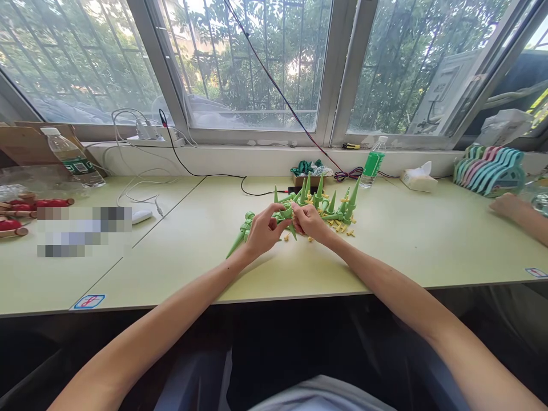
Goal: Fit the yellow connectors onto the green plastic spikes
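Observation:
My left hand [266,229] is closed on a green plastic watering spike [286,212], its round open collar showing between thumb and fingers. Against that collar, my right hand [309,220] pinches with thumb and fingertips; what lies in the pinch is hidden, perhaps a small yellow piece. Just beyond my hands is a pile of similar green spikes [318,197], many with their points up. Small yellow plastic pieces [342,227] lie scattered among and before them. Left of my left hand, more green spikes [242,233] lie flat on the table.
Behind the pile are a small box with green cloth [312,168], a water bottle [373,162] and a tissue pack [419,178]. Cables [205,174] cross the table's back. At right, another person's hand [509,206] rests near pastel hangers [490,169]. A second bottle [72,157] stands left.

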{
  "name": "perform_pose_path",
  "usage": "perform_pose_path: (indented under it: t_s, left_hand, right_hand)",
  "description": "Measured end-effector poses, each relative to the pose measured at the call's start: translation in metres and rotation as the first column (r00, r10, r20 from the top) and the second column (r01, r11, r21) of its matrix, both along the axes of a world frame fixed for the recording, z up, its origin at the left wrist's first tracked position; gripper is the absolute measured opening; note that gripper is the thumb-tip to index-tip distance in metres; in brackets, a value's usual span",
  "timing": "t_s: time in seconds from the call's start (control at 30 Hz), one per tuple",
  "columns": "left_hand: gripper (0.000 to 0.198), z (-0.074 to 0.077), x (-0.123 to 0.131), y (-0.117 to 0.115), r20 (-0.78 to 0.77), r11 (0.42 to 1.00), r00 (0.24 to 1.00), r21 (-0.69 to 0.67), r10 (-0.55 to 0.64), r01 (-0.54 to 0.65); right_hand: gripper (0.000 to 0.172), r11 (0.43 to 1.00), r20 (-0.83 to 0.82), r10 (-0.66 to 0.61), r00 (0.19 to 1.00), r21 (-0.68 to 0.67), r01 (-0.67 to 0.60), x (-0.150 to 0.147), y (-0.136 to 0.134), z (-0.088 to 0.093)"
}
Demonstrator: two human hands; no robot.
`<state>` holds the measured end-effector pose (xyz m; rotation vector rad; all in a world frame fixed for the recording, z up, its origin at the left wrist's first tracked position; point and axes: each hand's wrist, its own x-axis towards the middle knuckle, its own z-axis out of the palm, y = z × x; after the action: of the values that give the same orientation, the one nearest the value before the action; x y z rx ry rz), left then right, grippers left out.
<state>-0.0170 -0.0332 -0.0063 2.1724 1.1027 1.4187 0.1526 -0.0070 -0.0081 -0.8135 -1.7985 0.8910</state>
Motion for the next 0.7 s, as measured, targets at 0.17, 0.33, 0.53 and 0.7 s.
perform_pose_path:
  t_s: [0.17, 0.33, 0.53, 0.7]
  left_hand:
    - [0.02, -0.0006, 0.0001, -0.0012, -0.007, 0.999, 1.0, 0.037, 0.004, -0.004]
    - [0.023, 0.0, 0.0028, -0.0003, 0.008, 1.0, 1.0, 0.014, 0.004, -0.004]
    - [0.035, 0.0015, 0.0077, 0.0018, 0.095, 0.997, 0.995, -0.079, -0.017, 0.025]
    - [0.022, 0.0015, 0.0065, 0.0059, 0.208, 0.969, 0.978, -0.243, -0.001, 0.052]
  right_hand:
    - [0.078, 1.0, 0.018, 0.012, 1.0, 0.009, -0.012, -0.0007, 0.0005, 0.0]
    - [0.078, 0.999, -0.003, -0.034, 0.999, 0.011, 0.034, -0.0048, 0.0004, -0.0018]
    - [0.073, 0.992, -0.088, -0.122, 0.989, -0.007, 0.122, -0.0075, 0.0017, -0.0055]
    - [0.071, 0.98, -0.094, -0.194, 0.976, 0.021, 0.197, -0.0076, 0.0028, -0.0051]
